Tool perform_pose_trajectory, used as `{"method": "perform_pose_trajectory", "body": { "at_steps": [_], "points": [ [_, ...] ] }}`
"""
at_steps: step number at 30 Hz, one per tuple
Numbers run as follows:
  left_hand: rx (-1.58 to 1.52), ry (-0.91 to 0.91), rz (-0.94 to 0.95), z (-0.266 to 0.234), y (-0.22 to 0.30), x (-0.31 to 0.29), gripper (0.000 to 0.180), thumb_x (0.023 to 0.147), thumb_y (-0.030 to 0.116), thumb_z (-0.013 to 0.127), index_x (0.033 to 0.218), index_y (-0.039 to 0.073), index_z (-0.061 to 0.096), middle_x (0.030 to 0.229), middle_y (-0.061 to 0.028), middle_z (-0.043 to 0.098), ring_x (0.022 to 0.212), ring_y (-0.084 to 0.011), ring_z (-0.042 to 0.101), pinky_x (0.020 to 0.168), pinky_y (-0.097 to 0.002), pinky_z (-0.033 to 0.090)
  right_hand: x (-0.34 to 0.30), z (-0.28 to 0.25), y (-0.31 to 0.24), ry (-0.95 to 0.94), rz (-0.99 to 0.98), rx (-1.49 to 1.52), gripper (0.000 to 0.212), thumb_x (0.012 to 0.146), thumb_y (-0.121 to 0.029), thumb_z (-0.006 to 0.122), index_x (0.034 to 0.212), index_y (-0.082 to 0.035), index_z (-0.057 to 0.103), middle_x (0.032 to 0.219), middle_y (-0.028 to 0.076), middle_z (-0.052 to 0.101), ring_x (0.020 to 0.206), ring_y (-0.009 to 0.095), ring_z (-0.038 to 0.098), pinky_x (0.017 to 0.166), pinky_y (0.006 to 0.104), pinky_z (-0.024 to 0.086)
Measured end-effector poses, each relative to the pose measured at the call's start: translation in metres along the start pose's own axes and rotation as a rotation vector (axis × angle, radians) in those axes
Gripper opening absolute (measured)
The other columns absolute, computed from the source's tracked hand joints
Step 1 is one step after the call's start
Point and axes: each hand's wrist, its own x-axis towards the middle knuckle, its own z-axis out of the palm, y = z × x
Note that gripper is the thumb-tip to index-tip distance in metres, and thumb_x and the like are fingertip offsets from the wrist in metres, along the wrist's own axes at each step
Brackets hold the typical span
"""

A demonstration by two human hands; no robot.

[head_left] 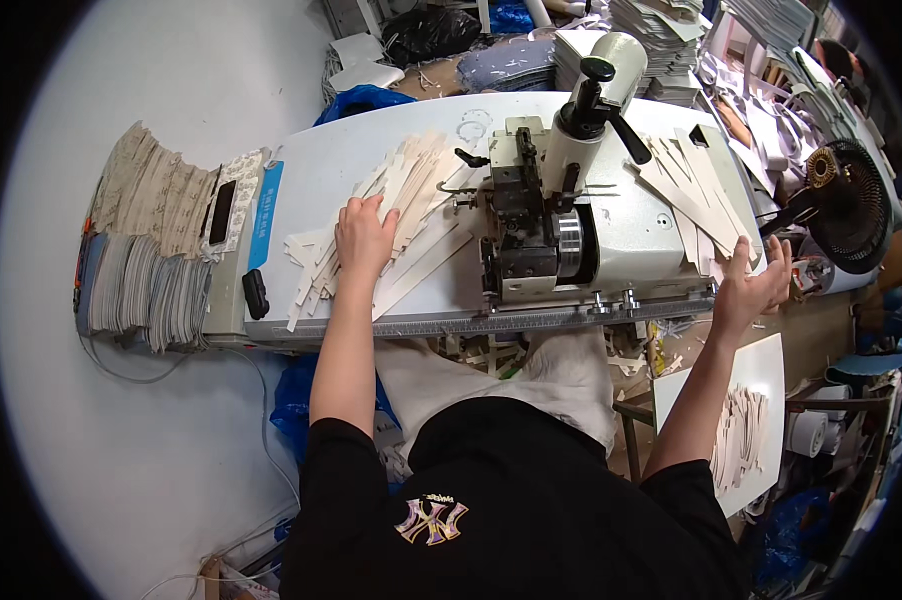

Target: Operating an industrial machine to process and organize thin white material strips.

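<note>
My left hand [364,237] lies on a loose pile of thin cream strips [411,185] on the white worktable, left of the machine. Its fingers are spread over the strips and do not close round any of them. At the table's right end, my right hand [756,280] is held with its fingers apart, beside a second bunch of cream strips [706,195]. No strip shows in that hand. Between the hands stands a cream industrial machine [641,245] with a black metal head, a shiny roller and an upright column.
Stacked grey and beige sheets [151,290] stand left of the table, near a phone [222,212]. A ruler edge [401,328] runs along the front. A black fan [851,205] is at right. More strips lie on a white board [766,370] below my right arm.
</note>
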Motion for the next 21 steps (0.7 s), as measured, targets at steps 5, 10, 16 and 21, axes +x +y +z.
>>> {"method": "perform_pose_trajectory", "body": {
  "at_steps": [5, 10, 16, 21],
  "points": [
    [0.069, -0.048, -0.003, 0.012, 0.0, 0.017, 0.039, 0.097, 0.033, 0.078, 0.125, 0.006, 0.078, 0.118, -0.0146, 0.07, 0.117, -0.0349, 0.064, 0.102, -0.0456, 0.053, -0.016, -0.009, -0.04, -0.111, -0.235, 0.211, 0.031, 0.105, -0.024, 0.069, 0.131, -0.007, 0.067, 0.161, 0.011, 0.051, 0.148, 0.032, 0.039, 0.124, 0.0484, 0.03],
    [0.047, -0.133, 0.006, 0.012, 0.004, 0.019, 0.042, 0.097, 0.037, 0.078, 0.126, 0.006, 0.077, 0.123, -0.0142, 0.068, 0.12, -0.0352, 0.063, 0.103, -0.0478, 0.052, -0.046, 0.008, -0.084, -0.335, -0.314, 0.478, 0.027, 0.102, -0.017, 0.072, 0.126, -0.008, 0.068, 0.157, 0.013, 0.053, 0.146, 0.032, 0.041, 0.124, 0.0472, 0.03],
    [0.142, -0.057, -0.031, 0.022, 0.014, 0.019, 0.04, 0.098, 0.037, 0.077, 0.12, 0.005, 0.078, 0.12, -0.0159, 0.068, 0.117, -0.0368, 0.063, 0.102, -0.0481, 0.052, -0.067, 0.046, -0.117, -0.458, -0.416, 0.626, 0.025, 0.097, -0.016, 0.074, 0.121, -0.009, 0.07, 0.15, 0.013, 0.058, 0.138, 0.034, 0.046, 0.118, 0.046, 0.035],
    [0.052, -0.053, 0.01, 0.023, 0.012, 0.024, 0.037, 0.101, 0.038, 0.074, 0.119, 0.005, 0.077, 0.116, -0.0161, 0.07, 0.113, -0.0367, 0.065, 0.101, -0.0482, 0.051, -0.071, 0.054, -0.122, -0.355, -0.443, 0.504, 0.023, 0.098, -0.013, 0.071, 0.12, -0.009, 0.07, 0.144, 0.01, 0.062, 0.132, 0.032, 0.051, 0.113, 0.044, 0.039]
  ]
}}
